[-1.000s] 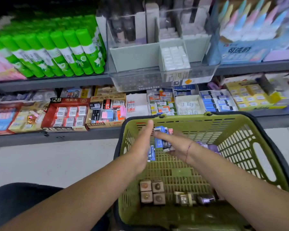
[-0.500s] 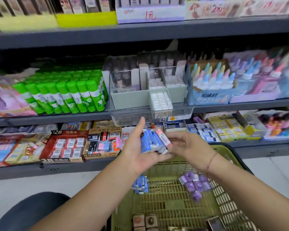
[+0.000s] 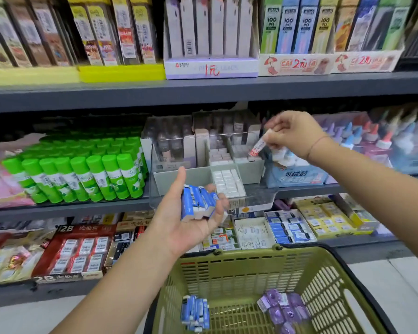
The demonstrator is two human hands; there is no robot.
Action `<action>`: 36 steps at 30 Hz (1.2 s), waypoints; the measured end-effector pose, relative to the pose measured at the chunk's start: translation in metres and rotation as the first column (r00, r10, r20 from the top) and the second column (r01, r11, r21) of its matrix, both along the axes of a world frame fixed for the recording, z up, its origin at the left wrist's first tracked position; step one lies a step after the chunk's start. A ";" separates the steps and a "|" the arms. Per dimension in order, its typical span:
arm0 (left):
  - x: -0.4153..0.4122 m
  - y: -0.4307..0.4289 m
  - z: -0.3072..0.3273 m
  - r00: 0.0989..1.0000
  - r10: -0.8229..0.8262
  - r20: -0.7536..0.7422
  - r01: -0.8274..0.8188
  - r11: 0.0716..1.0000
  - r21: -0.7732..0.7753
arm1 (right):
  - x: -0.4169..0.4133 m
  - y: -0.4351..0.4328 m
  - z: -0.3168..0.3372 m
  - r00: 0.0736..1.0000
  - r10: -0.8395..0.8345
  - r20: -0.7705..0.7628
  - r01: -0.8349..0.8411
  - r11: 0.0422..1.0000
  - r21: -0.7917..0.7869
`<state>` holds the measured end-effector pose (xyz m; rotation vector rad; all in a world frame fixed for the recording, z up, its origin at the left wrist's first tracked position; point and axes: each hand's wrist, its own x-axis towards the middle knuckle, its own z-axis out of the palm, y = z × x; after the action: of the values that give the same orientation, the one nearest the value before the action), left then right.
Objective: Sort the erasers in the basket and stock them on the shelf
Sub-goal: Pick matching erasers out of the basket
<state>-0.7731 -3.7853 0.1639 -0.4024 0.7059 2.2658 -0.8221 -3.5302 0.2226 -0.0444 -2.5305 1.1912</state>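
The basket [image 3: 251, 268] is olive-green plastic in a slotted lattice pattern, with a black rim. The held erasers [image 3: 198, 201] in the left hand [image 3: 186, 227] have blue sleeves and white ends. The loose erasers [image 3: 195, 312] on the basket floor show the same blue and white, and the wrapped erasers [image 3: 285, 309] near them are pale purple. The single eraser [image 3: 257, 147] in the right hand [image 3: 292, 133] is white with a red band.

The glue sticks [image 3: 82, 174] have bright green caps and white-and-green labels. The shelf [image 3: 203, 92] is dark grey, the binned erasers [image 3: 228, 182] are plain white, the 2B carton [image 3: 77, 249] is red with white lettering, and the top trays [image 3: 121, 73] are yellow.
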 end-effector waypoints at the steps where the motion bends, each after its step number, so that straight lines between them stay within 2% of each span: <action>1: -0.004 0.000 0.000 1.000 0.024 0.003 -0.024 1.000 -0.003 | -0.010 0.002 0.000 1.000 0.015 0.011 -0.016 0.998 0.069; 4: -0.011 0.000 -0.001 0.998 0.067 0.013 -0.067 0.998 0.006 | -0.028 0.005 -0.001 0.997 0.046 0.056 -0.062 0.942 0.329; 5: -0.012 0.000 0.000 0.998 0.064 0.013 -0.064 0.998 0.013 | -0.031 0.006 -0.001 0.997 0.049 0.066 -0.070 0.925 0.374; 12: -0.016 -0.003 0.001 0.999 0.043 -0.004 -0.043 0.999 0.023 | -0.040 0.007 0.004 0.990 0.093 0.102 -0.134 0.831 0.540; 19: -0.021 -0.006 0.005 0.999 0.047 -0.011 -0.046 0.998 0.050 | -0.044 0.011 0.013 0.960 0.177 0.218 -0.263 0.841 0.473; 25: -0.022 -0.004 0.007 0.998 0.051 -0.028 -0.050 0.998 0.044 | -0.051 0.011 0.017 0.954 0.161 0.254 -0.268 0.837 0.476; 28: -0.025 -0.004 0.006 0.996 0.089 -0.005 -0.089 0.996 0.032 | -0.053 0.018 0.022 0.958 0.156 0.240 -0.244 0.885 0.397; 30: -0.027 -0.005 0.005 0.995 0.103 0.006 -0.103 0.994 0.034 | -0.054 0.020 0.021 0.936 0.169 0.308 -0.274 0.901 0.337; 32: -0.029 -0.005 0.005 0.995 0.104 0.013 -0.104 0.994 0.033 | -0.054 0.019 0.018 0.915 0.161 0.370 -0.296 0.890 0.346; 36: -0.030 -0.004 0.003 0.995 0.096 0.014 -0.097 0.995 0.013 | -0.056 0.017 0.016 0.916 0.153 0.371 -0.282 0.903 0.325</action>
<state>-0.8026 -3.7889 0.1664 -0.4534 0.6771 2.3552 -0.8779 -3.5127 0.2381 0.1495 -3.1002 0.8049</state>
